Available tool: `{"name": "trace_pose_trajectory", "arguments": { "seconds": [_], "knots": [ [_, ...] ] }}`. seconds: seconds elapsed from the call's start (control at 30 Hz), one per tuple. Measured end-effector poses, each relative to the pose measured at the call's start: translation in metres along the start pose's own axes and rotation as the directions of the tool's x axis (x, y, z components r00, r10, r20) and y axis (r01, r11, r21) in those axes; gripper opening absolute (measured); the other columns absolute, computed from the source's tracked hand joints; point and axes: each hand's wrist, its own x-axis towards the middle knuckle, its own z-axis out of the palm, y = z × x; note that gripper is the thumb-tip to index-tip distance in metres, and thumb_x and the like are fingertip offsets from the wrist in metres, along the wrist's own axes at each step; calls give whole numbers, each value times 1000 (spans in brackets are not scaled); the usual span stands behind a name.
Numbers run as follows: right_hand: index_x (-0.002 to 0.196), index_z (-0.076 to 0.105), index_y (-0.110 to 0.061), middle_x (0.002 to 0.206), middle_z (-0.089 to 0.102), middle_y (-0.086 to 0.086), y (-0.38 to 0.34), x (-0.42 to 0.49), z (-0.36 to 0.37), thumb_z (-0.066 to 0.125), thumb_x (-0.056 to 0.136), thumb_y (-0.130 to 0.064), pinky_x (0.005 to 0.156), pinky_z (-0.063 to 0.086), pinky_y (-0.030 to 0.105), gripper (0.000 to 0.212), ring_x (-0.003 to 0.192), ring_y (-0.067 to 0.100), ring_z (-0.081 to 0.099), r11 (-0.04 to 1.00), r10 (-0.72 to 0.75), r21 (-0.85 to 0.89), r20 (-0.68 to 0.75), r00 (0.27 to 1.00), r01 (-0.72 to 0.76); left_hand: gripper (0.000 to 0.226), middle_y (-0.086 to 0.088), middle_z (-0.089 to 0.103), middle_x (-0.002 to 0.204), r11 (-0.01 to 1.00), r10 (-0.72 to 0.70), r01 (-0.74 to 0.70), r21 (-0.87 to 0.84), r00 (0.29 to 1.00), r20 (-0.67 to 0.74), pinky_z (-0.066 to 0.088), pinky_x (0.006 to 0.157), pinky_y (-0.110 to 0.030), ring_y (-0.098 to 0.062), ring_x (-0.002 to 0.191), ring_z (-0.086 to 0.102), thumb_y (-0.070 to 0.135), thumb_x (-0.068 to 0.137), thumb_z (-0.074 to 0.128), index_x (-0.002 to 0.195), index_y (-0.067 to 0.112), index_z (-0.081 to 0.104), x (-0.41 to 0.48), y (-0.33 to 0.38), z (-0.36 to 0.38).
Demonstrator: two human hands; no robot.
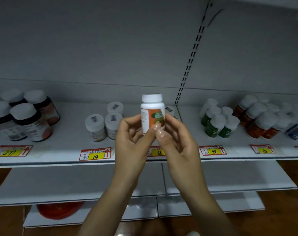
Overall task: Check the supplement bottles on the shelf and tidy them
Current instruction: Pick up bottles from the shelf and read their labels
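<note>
Seen from the head camera, an orange-labelled bottle (151, 114) is held upright in the air in front of the shelf (66, 143). The left grip (133, 140) curls round its left side and the right grip (177, 142) pinches its right. Green bottles (216, 124) stand clustered on the shelf to the right.

The bottle (152, 113), white-capped and orange-labelled, stands upright, pinched between the fingers (127, 120) of the left hand (133, 142) and the right hand (178, 143). Behind the fingers: the shelf (68, 149). Left of the fingers: white jars (102, 124), dark bottles (27, 121). Right of the fingers: green-labelled bottles (218, 124), red-labelled bottles (257, 124).
</note>
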Motion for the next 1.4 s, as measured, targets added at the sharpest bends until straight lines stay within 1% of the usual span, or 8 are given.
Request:
{"name": "trace_pose_trajectory", "arguments": {
  "seconds": [0.37,0.53,0.67,0.8,0.93,1.13,1.23,1.4],
  "knots": [
    [118,59,-15,99,73,0,-17,-10,-54,62,85,-19,75,53,17,33,94,8,70,992,39,125,-219,975,-12,27,20,69,99,896,220,-299,329,941,256,51,75,-15,-1,93,66,34,76,71,100,31,62,-28,-12,45],
    [120,57,-10,92,72,2,-36,-38,-120,63,87,-16,69,53,16,35,84,7,71,994,48,109,-400,915,-5,40,19,66,108,791,224,-462,401,828,513,51,82,-23,-5,102,63,35,77,75,114,29,59,-56,-23,104],
    [115,58,-11,88,75,-3,-63,-91,-199,62,86,-18,69,52,13,29,84,3,70,999,35,44,-514,857,-15,35,18,68,99,852,129,-418,314,750,649,51,77,-17,2,92,65,26,76,80,105,24,60,-103,-36,173],
    [114,59,-11,90,75,3,-83,-168,-277,62,87,-24,75,54,20,29,86,11,71,999,32,-6,-659,752,-48,36,16,69,101,906,15,-353,235,580,815,54,80,-24,0,94,66,36,73,79,102,28,59,-168,-58,240],
    [123,55,-20,106,73,-4,-102,-255,-349,67,84,-22,83,54,21,41,99,4,67,986,-61,-142,-790,610,-86,36,12,70,105,949,-78,-257,183,371,925,57,83,-34,-4,97,67,22,76,81,105,24,60,-255,-90,303],
    [144,40,-30,111,64,-23,-120,-375,-444,69,86,-37,78,52,16,66,96,-2,65,836,-155,-368,-870,468,-407,39,15,66,115,970,-71,-229,88,79,994,55,88,-27,-1,109,62,21,81,75,115,22,55,-378,-139,372],
    [129,55,-33,105,67,-17,-122,-417,-477,69,84,-40,72,53,29,48,80,3,62,742,-198,-405,-893,404,-533,44,20,60,123,969,-108,-228,94,-53,993,53,92,-26,2,116,56,23,85,71,123,24,50,-424,-161,398],
    [110,53,-33,100,62,-21,-108,-443,-529,70,85,-31,80,51,19,30,96,-4,58,658,-247,-401,-915,320,-638,45,14,60,124,966,-246,31,257,-196,949,54,86,-24,-3,110,62,8,87,67,125,25,51,-473,-194,451]
  ]
}}
